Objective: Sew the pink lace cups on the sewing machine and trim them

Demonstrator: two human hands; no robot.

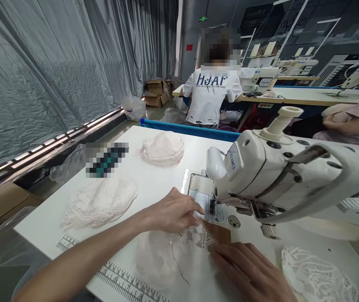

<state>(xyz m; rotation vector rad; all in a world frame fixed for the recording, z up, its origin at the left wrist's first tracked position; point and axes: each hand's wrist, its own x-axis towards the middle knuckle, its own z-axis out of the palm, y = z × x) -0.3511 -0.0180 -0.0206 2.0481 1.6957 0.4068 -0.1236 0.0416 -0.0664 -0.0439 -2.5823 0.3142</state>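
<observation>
A pale lace fabric piece [200, 235] lies in front of the sewing machine [261, 163], its patterned edge close to the presser foot [212, 206]. My left hand [177, 209] is closed on its upper edge, index finger pointing toward the foot. At the lace's right corner, my right hand [248, 266] has its fingers together on the edge; its thumb is hidden. Sheer fabric [154, 256] spreads below my left wrist, with a loose thread [177, 262] across it. A brown plate [218, 231] shows between the hands.
On the white table [154, 184] lie a white lace stack [103, 201], a pale pink stack [163, 149] and a blurred dark object [108, 160]. More white lace [318, 272] is at right. A person [213, 90] sits ahead; another's arm [352, 121] shows at right.
</observation>
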